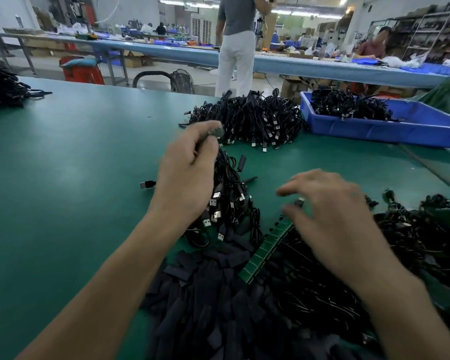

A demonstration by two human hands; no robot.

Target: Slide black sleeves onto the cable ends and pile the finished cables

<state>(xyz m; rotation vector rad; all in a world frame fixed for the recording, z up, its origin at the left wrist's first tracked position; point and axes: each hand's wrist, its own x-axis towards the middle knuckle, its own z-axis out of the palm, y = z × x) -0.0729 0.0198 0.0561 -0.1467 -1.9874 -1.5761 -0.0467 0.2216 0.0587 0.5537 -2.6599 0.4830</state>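
Green bench [76, 152]; left hand [190, 172] — pinching cable [223, 163]

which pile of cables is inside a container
The far-right pile, in the blue bin; the others lie straight on the green table.

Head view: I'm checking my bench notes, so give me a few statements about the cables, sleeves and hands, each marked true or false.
1. The blue bin holds black cables. True.
2. The left hand is empty. False: it grips a cable bundle.
3. The black sleeves lie in the blue bin. False: they are heaped on the green table, close to the person.
4. A cable pile lies on the table beside the bin. True.
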